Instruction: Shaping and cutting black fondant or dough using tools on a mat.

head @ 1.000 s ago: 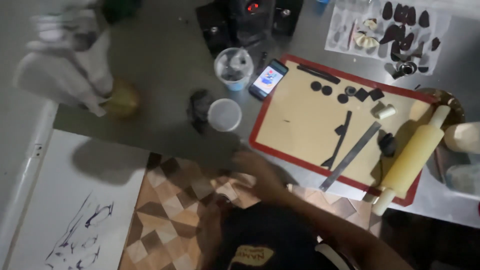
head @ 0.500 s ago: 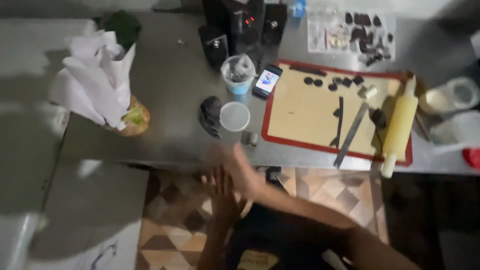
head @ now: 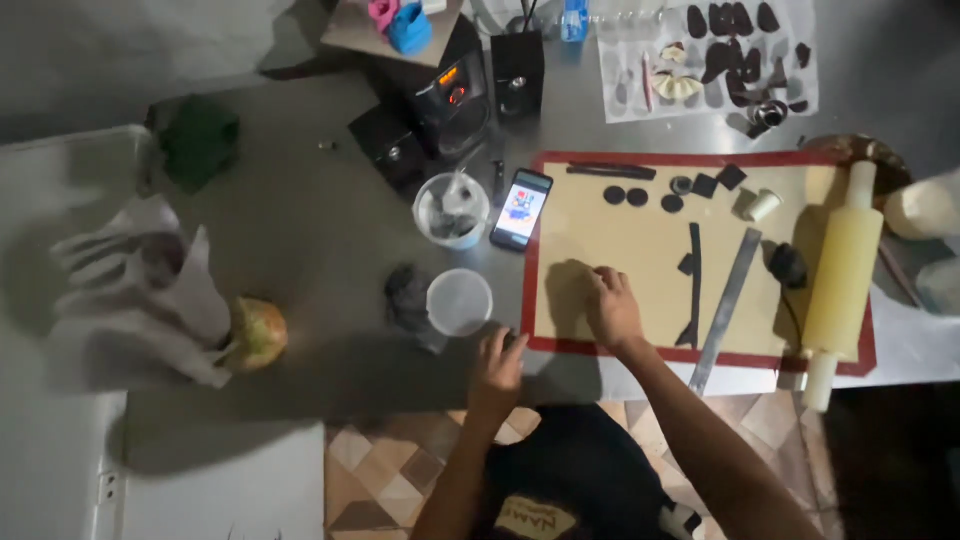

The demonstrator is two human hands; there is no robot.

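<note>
Smudging looks like the main risk: the right hand [head: 612, 308] is pressing palm down, fingers loosely together and holding nothing, on the tan baking mat [head: 640, 250] at the centre of the frame, and a sideways slide could be dragging it into the dark strip [head: 694, 285] lying just right of it. The metal ruler [head: 727, 305] is lying further right, well apart from that hand. The left hand [head: 497, 368] is resting at the lower edge of the grey worktop [head: 320, 230], fingers curled and empty, touching the mat's red corner; the round white lid [head: 459, 301] is sitting just above it, so a careless lift could be knocking it. The phone [head: 521, 208] is lying above, near the mat's left border.
</note>
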